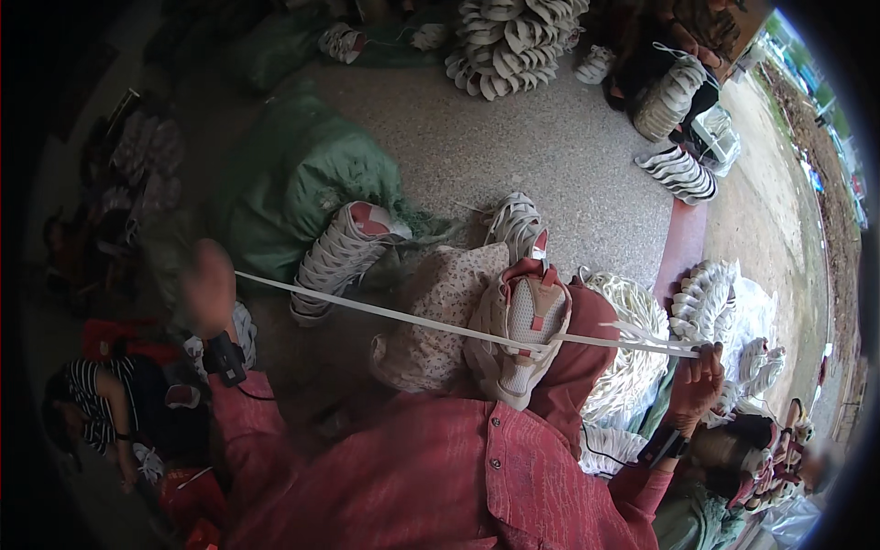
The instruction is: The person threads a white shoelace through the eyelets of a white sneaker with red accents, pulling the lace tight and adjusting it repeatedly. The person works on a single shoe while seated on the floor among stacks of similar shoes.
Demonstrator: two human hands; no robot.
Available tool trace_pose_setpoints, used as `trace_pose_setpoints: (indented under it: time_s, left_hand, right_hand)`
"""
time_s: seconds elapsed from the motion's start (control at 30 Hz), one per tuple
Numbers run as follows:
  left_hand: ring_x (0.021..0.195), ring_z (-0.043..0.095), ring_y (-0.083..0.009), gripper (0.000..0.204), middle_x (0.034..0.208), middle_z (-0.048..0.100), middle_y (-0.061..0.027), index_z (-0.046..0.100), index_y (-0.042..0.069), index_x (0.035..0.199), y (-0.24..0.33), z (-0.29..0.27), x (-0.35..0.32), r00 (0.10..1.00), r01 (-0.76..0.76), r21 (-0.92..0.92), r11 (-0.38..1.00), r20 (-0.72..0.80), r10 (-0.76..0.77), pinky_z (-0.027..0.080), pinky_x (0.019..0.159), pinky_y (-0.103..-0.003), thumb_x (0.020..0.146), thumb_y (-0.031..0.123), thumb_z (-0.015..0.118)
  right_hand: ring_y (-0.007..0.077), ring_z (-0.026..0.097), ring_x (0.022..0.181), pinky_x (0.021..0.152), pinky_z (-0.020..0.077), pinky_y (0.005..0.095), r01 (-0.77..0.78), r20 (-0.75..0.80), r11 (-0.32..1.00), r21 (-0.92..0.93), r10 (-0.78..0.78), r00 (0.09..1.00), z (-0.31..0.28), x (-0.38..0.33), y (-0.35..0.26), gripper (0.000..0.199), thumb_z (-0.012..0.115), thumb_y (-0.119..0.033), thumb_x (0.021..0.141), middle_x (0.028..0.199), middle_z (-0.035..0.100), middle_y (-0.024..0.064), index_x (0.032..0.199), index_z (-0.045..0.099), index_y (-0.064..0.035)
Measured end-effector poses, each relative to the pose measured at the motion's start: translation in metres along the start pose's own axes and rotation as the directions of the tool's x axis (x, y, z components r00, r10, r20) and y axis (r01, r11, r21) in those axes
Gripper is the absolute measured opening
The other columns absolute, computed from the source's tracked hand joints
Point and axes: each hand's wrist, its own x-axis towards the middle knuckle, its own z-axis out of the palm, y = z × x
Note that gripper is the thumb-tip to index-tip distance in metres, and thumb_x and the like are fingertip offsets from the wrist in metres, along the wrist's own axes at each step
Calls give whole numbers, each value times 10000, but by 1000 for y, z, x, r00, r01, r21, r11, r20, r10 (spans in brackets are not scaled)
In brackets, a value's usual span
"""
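A cream and red shoe upper with a pale mesh tongue rests on my lap. A flat white shoelace passes through its lower holes and is stretched out to both sides. At the left, my left hand is raised and smeared by motion, with the taut lace running into it. My right hand pinches the other end between its fingers, beside a coil of white laces. A loose lace tip hangs right of the shoe.
Stacks of shoe uppers stand ahead of my knees, beside a large green sack. More stacked uppers lie at the far side. Other people sit working at the left, far right and near right. A bundle of white pieces sits right.
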Motion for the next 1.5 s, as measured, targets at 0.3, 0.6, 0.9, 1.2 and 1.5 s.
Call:
trace_pose_setpoints:
  time_s: [0.3, 0.6, 0.9, 1.2, 1.5]
  left_hand:
    - [716, 592, -64, 392, 1057, 722, -99, 531, -22, 1378, -135, 90, -77, 883, -55, 859, 509, 279, -377, 361, 509, -174, 1042, 179, 565]
    - [819, 650, -84, 173, 899, 717, -40, 685, 11, 1028, -292, 69, -164, 384, -153, 968, 201, 246, -890, 512, 709, -247, 1008, 172, 624]
    - [761, 604, -143, 187, 815, 628, -63, 648, 15, 969, -287, 62, -186, 275, -502, 841, 201, 375, -885, 490, 709, -325, 994, 197, 612]
    - [783, 555, -229, 182, 850, 539, -88, 572, 11, 880, -294, 63, -184, 309, -583, 785, 212, 455, -835, 466, 730, -360, 955, 175, 593]
    - [827, 544, -232, 154, 885, 517, -87, 598, 8, 907, -304, 80, -165, 280, -604, 755, 255, 501, -819, 457, 774, -359, 946, 154, 574]
  right_hand:
    - [146, 680, 645, 556, 504, 296, -190, -155, -387, -903, -119, 981, -54, -32, 4, 173, 674, -179, 942, 866, 721, 71, 999, 703, -19]
    - [324, 516, 1318, 1107, 408, 402, 66, 172, 361, -930, 270, 947, 139, 1, 142, 553, 771, -198, 877, 1387, 543, 163, 1351, 544, -24]
    - [348, 377, 1432, 1149, 371, 447, 337, 467, 372, -865, 353, 811, 136, 7, 183, 740, 876, -278, 767, 1526, 389, 166, 1382, 528, -60]
    - [372, 496, 1306, 1060, 426, 464, 334, 395, 275, -902, 206, 895, 126, 7, 206, 624, 879, -257, 739, 1449, 482, 189, 1229, 575, -18]
    - [336, 533, 1275, 1007, 476, 428, 191, 238, 425, -885, 61, 969, 141, 5, 210, 566, 858, -225, 763, 1400, 516, 201, 1175, 553, 16]
